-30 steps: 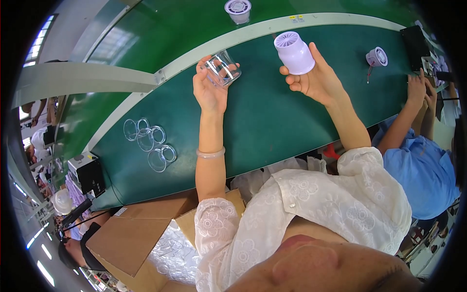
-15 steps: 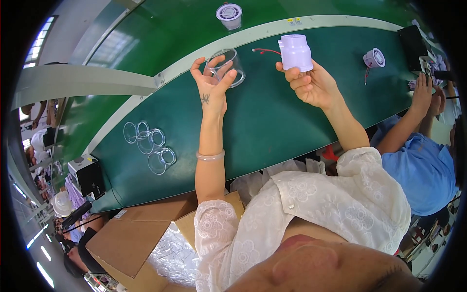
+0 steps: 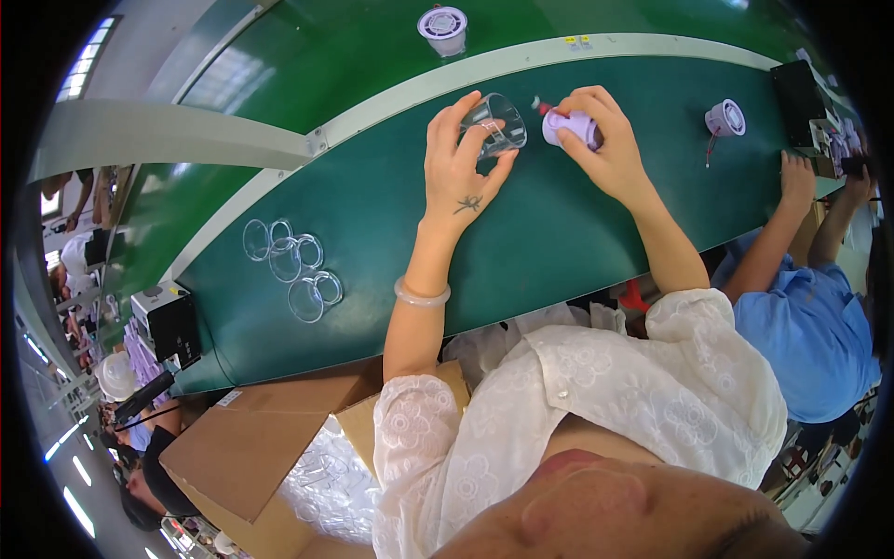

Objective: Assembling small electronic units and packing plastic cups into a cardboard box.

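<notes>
Both hands held parts close together over the green tabletop (image 3: 391, 214).

My left hand (image 3: 461, 168) gripped a clear cup (image 3: 496, 123) by its rim, tilted toward the lilac part (image 3: 570, 126) that my right hand (image 3: 605, 140) closed on just beside it, so I judged the two were meant to meet. Spare clear cups (image 3: 291, 268) lay well to the left of my left hand; nothing blocked the gap.

The right hand (image 3: 605, 149) covers most of the lilac part (image 3: 568, 126), so its shape cannot be told. Fingers of the left hand (image 3: 458, 172) hide one side of the clear cup (image 3: 498, 126). How many clear rings (image 3: 293, 270) lie stacked is unclear. The neighbour's hands (image 3: 819, 182) hold something too small to tell, near the black box (image 3: 792, 93), whose far end blurs at the rim
</notes>
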The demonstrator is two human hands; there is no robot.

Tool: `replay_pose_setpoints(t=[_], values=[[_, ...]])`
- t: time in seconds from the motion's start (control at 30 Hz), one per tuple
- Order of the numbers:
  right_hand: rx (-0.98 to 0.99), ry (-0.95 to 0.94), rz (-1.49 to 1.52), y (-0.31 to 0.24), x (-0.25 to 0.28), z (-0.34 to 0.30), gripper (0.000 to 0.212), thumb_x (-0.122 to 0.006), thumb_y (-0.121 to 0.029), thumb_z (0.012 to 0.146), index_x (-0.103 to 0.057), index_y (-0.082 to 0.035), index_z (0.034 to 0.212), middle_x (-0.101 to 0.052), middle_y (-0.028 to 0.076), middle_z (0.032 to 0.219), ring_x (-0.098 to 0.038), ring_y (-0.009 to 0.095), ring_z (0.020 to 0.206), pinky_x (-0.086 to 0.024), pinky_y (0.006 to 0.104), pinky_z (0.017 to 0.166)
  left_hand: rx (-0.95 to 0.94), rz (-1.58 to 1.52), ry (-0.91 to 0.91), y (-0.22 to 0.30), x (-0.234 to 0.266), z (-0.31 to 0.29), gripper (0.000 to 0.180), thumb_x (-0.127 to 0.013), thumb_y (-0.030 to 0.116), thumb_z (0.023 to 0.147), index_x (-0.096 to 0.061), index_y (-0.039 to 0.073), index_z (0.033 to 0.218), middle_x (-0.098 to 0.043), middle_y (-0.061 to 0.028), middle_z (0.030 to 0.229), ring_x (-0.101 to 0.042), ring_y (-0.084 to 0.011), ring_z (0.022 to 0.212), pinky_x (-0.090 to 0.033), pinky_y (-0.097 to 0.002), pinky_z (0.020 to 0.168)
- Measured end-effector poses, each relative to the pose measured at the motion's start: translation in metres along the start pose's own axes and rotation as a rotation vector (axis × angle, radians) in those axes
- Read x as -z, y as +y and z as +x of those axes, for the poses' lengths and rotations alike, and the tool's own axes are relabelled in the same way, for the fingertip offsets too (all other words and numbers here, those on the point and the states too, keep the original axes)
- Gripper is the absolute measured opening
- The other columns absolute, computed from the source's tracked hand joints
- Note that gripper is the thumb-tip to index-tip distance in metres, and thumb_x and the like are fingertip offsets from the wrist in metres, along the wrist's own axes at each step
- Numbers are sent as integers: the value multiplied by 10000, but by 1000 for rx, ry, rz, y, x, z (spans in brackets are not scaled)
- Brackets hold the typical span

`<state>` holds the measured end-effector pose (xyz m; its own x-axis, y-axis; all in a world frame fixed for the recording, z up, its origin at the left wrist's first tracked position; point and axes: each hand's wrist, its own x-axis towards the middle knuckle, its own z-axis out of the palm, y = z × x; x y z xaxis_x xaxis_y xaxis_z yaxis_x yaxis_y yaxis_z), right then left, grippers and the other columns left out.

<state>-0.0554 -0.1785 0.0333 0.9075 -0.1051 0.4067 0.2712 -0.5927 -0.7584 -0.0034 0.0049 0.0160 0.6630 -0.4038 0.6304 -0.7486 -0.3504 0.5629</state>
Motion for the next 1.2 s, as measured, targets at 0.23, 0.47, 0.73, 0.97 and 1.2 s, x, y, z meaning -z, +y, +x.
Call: replay_pose_setpoints(t=[0.23,0.47,0.73,0.97,1.2], values=[[85,-105,-339,-7,-5,-3,158,-597,-141,646,-572,-98,796,-488,33,831,-511,203,775,-440,297,615,-124,233,31,4,1,1,418,-666,53,550,-587,91,960,-472,-98,1106,-454,-286,950,-410,-357,772],[166,-164,-280,-8,-8,-4,192,-623,-120,624,-570,-105,808,-487,33,839,-505,209,780,-443,299,626,-124,232,-264,9,-6,-6,249,-633,121,644,-574,90,884,-443,-105,1119,-430,-301,977,-400,-372,788],[-86,-181,473,2,-11,-2,353,-630,-96,704,-461,-29,1008,-487,102,1101,-491,147,939,-405,268,797,207,-286,-97,10,-5,-5,94,-554,96,766,-562,6,792,-463,-145,1025,-538,-300,897,-447,-365,739],[136,-121,600,12,-30,-12,320,-524,-137,777,-414,-8,1048,-481,95,1031,-482,145,868,-388,246,760,445,-968,27,8,-12,-9,182,-533,55,771,-468,0,610,-421,-76,887,-484,-238,985,-381,-304,772],[-29,-178,605,21,-15,-3,294,-458,-184,818,-436,-17,1058,-466,55,957,-458,129,862,-361,237,775,427,-948,-144,-3,-9,-7,654,-688,335,639,-352,27,1108,-429,-88,1001,-477,-165,835,-388,-274,701]])
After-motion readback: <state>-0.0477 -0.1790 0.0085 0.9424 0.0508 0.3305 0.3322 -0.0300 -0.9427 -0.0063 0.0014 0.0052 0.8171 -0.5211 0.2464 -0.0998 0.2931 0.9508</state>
